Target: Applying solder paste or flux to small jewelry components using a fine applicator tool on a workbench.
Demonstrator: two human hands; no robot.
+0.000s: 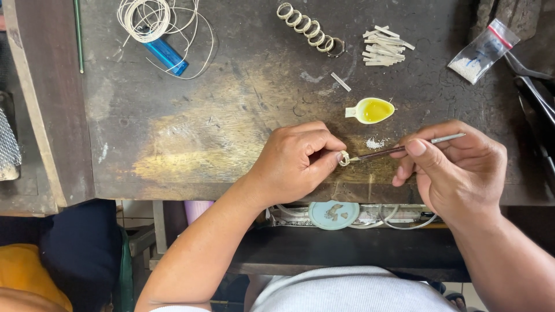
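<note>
- Scarred, dark wooden surface [191, 133], worn pale and yellowish at its middle, carries everything; both hands work at its near edge.
- Left hand [295, 159] is curled, thumb and forefinger pinching a small pale metal ring [344, 158] upright, seemingly to steady it against the wood.
- Right hand [457, 170] pinches a thin dark metal rod [404, 148] like a pen, its tip touching the ring from 3 o'clock.
- Just beyond the rod, at 12 o'clock, lies a little heap of white powder [374, 143], and past it a white spoon-shaped dish of yellow liquid [371, 110], both within easy dipping reach.
- Farther, at 12 o'clock, a row of overlapping pale rings [307, 27] and a pile of short flat metal strips [384, 46].
- At 10 o'clock, a blue cylindrical lighter [166, 56] under coiled white wire [145, 17].
</note>
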